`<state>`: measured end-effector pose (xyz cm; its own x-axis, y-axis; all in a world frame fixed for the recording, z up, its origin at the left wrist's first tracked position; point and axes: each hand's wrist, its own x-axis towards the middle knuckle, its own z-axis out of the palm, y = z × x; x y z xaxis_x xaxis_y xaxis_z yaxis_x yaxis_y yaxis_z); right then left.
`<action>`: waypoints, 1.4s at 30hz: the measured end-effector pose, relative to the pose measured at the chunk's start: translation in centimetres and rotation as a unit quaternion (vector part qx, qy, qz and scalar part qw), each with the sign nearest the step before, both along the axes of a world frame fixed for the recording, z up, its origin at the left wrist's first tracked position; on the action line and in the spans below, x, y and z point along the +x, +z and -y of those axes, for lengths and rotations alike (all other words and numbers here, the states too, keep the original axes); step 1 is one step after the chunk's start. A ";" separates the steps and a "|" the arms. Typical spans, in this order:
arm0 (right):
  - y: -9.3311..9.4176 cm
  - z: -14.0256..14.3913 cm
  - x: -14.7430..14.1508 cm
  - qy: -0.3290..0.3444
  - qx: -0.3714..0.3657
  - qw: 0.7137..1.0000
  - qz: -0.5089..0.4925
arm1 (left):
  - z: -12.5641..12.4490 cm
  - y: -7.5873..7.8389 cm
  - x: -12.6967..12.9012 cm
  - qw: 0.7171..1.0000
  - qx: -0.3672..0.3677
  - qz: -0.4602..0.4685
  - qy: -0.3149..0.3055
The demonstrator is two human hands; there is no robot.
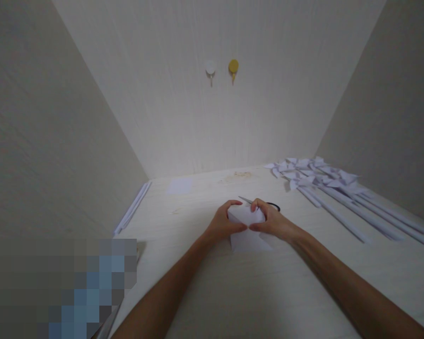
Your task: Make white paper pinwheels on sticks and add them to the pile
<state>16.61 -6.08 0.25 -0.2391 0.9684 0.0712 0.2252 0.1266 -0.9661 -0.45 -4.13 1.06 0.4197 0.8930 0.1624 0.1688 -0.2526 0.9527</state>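
Observation:
A white sheet of paper [249, 241] is held up just over the table, its upper part bent between my two hands. My left hand [227, 220] grips the left edge of the paper, thumb toward me and fingers on the far side. On the right edge, my right hand [268, 220] grips it the same way, and the two thumb tips nearly meet at the middle. Behind the paper lies a pair of scissors [245, 199]; a blade and part of a dark handle show, while the rest is hidden by the paper and my right hand.
Paper pinwheels [305, 176] on rolled white paper sticks [356, 214] lie along the right side. More paper rolls [132, 207] rest at the left wall. A flat paper square [180, 185] and small tan bits [242, 174] lie toward the back. Two hooks [233, 67] hang on the back wall.

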 end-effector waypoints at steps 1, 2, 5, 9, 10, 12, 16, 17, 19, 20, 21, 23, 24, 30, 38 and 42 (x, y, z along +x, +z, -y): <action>-0.2 -0.1 0.0 -0.004 0.001 1.000 -0.001 | 0.0 0.0 0.0 1.000 0.006 -0.004 0.006; -0.3 -0.2 -0.1 -0.013 -0.001 1.000 -0.012 | 0.1 0.0 0.1 1.000 0.011 -0.001 0.017; -0.4 -0.5 -0.2 -0.054 0.007 0.992 -0.116 | 0.0 -0.3 0.1 0.994 0.004 0.047 0.099; -0.1 -0.7 0.0 -0.092 0.063 0.963 -0.246 | -0.7 -0.9 -0.3 0.961 -0.034 0.157 0.226; -0.1 -0.7 0.0 -0.086 0.068 0.962 -0.249 | -0.9 -1.0 -0.3 0.951 -0.042 0.182 0.246; -0.3 -0.6 -0.2 -0.053 0.067 0.967 -0.238 | -1.2 -1.1 -0.4 0.935 -0.054 0.219 0.273; -1.3 -0.4 -1.4 0.009 0.081 0.983 -0.164 | -0.8 -1.0 0.1 0.926 -0.075 0.245 0.279; -1.5 -0.3 -1.7 0.002 0.085 0.987 -0.138 | -0.6 -0.9 0.4 0.926 -0.080 0.248 0.273; -1.6 -0.3 -2.2 -0.034 0.098 0.989 -0.104 | 0.0 -0.9 0.9 0.929 -0.084 0.249 0.261; -1.5 -0.3 -2.3 -0.052 0.106 0.988 -0.099 | 0.2 -0.8 1.1 0.930 -0.084 0.246 0.259; -1.4 -0.3 -2.2 -0.065 0.112 0.987 -0.100 | 0.4 -0.9 1.3 0.931 -0.085 0.244 0.258; -1.2 -0.4 -1.9 -0.077 0.113 0.985 -0.101 | 0.5 -0.9 1.4 0.931 -0.087 0.246 0.255; -1.1 -0.4 -1.7 -0.073 0.108 0.986 -0.099 | 0.5 -1.0 1.4 0.929 -0.090 0.252 0.255; -1.3 -0.3 -0.9 -0.005 0.102 0.992 -0.070 | 0.0 -1.2 1.1 0.912 -0.111 0.277 0.282; -0.9 -0.3 -1.9 -0.036 0.097 0.987 -0.121 | 0.1 -1.0 1.3 0.912 -0.106 0.276 0.285; -0.8 -0.3 -2.2 -0.098 0.093 0.987 -0.082 | 0.3 -0.9 1.3 0.917 -0.097 0.262 0.284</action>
